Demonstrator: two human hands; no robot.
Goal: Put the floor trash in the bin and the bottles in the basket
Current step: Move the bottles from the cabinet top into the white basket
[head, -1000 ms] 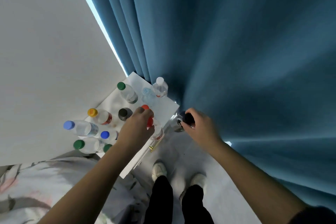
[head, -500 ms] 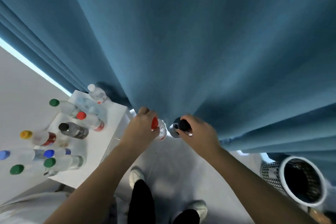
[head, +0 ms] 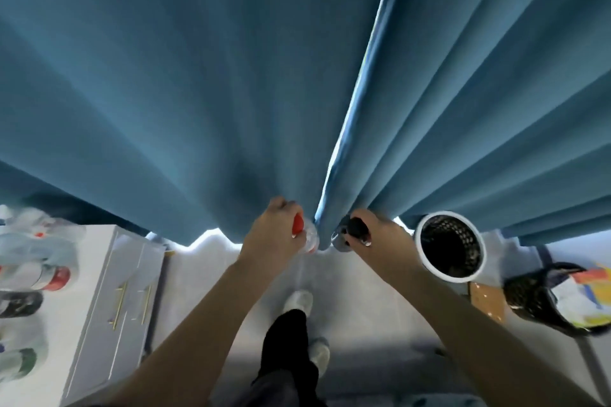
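Two bottles are in hand, one per hand. Left hand [head: 274,238] has its fingers curled round the neck of a clear red-capped bottle [head: 305,236]. Right hand [head: 380,238] grips a black-capped bottle [head: 355,228] the same way, thumb & fingers wrapped at the cap end. Both bottles hang w/ caps up toward the camera, and their long axes run down & away toward the hem of the blue curtain [head: 198,92]. They sit near each other, w/ a curtain fold between.

The key relation is that everything they need lies to the person's right. A white-rimmed mesh bin [head: 453,277] stands on the floor [head: 198,268] just beside the right hand. A dark mesh basket [head: 529,301] is further right, past the bin & a bit nearer the feet, and already holds colourful stuff I can't make out. I judge that one to be the bottles' target, not the round bin, though blur makes it a guess.

The right hand is clearly nearer, so its bottle prob. goes first, passing over or in front of the bin. The left must cross the body. The risk is dropping a bottle into the wrong container, as the bin is on the way.

More bottles [head: 49,277] stand on the white surface [head: 109,291] at far left, well apart from both hands, so the job looks far from done.
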